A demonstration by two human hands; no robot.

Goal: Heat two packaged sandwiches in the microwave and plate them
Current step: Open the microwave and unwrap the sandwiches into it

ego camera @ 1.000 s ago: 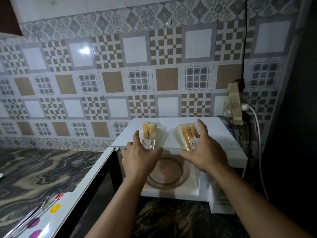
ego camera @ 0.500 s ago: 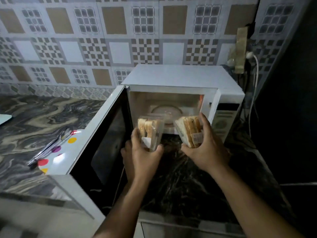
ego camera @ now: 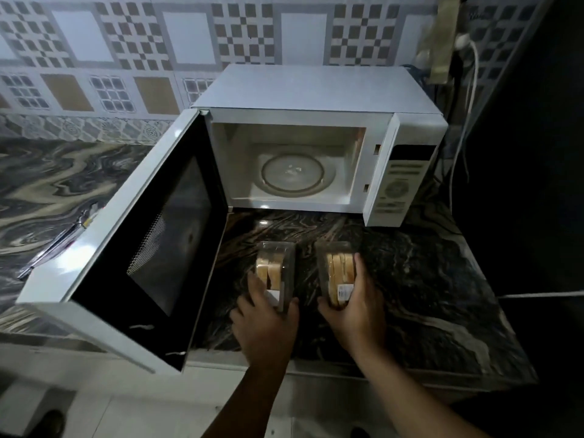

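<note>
No brand readable anywhere; only a small white sticker (ego camera: 345, 291) with tiny print too fine to make out, stuck on the near end of the right sandwich pack (ego camera: 338, 273). Another white label patch on the left sandwich pack (ego camera: 275, 273), half hidden by fingers, unreadable too.

Two clear plastic wedge-shaped packs, side by side but apart, at 6 o'clock from the open microwave (ego camera: 316, 128), low over or on the dark surface (ego camera: 426, 279); contact hard to tell. Pale bread slices standing on edge inside each, tan crusts showing through glossy plastic. Left hand (ego camera: 265, 324) wrapped around the near end of the left pack, fingers curled on its sides. Right hand (ego camera: 354, 311) clamped on the right pack, thumb at its left edge, fingers up along its right side.

White boxy microwave, door (ego camera: 126, 248) swung wide toward 9 o'clock, dark window with a dotted mesh. Round glass turntable (ego camera: 294, 175) bare inside the white cavity. Control panel (ego camera: 398, 188) at 3 o'clock with a dial and rows of markings, too blurred to read.

Surface of polished stone, swirled black, brown and cream. Patterned wall tiles (ego camera: 126, 58) at 12 o'clock: checks, grids, plain white and tan squares. White cable (ego camera: 467, 105) hanging from a plug at 2 o'clock. Metal tongs (ego camera: 60, 238) partly seen beyond the door at 9 o'clock.
</note>
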